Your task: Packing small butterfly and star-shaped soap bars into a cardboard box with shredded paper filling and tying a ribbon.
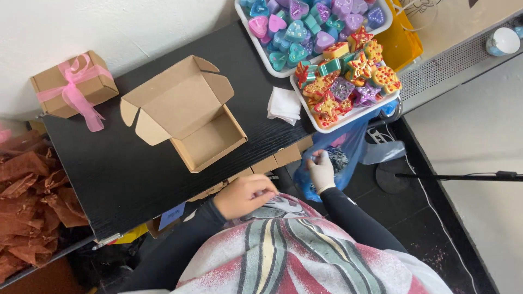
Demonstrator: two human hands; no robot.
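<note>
We look down on a black desk (131, 179) that runs across the middle of the frame, with a heap of reddish-brown paper (27, 201) at the far left. On the desk, left of centre, sits an open box (188, 117) of plain cardboard, its lid and flaps thrown back and its inside bare. Two white trays stand at the upper right: the upper tray (246, 28) holds heart shapes in pink, purple and teal, and the lower tray (348, 115) holds star and block shapes in red, gold and green. In the upper left a closed gift box (54, 81) wears a pink ribbon (79, 98). A blue bag (348, 147) hangs off the desk's edge below the lower tray, at centre right. A folded white tissue (283, 104) lies between the open box and the lower tray. Our left hand (245, 195) rests at the desk's near edge in the lower centre, fingers curled in loosely; we cannot tell whether its grip holds anything. Our right hand (320, 170), gloved in white, is down at the blue bag, its grip pinching the plastic.
</note>
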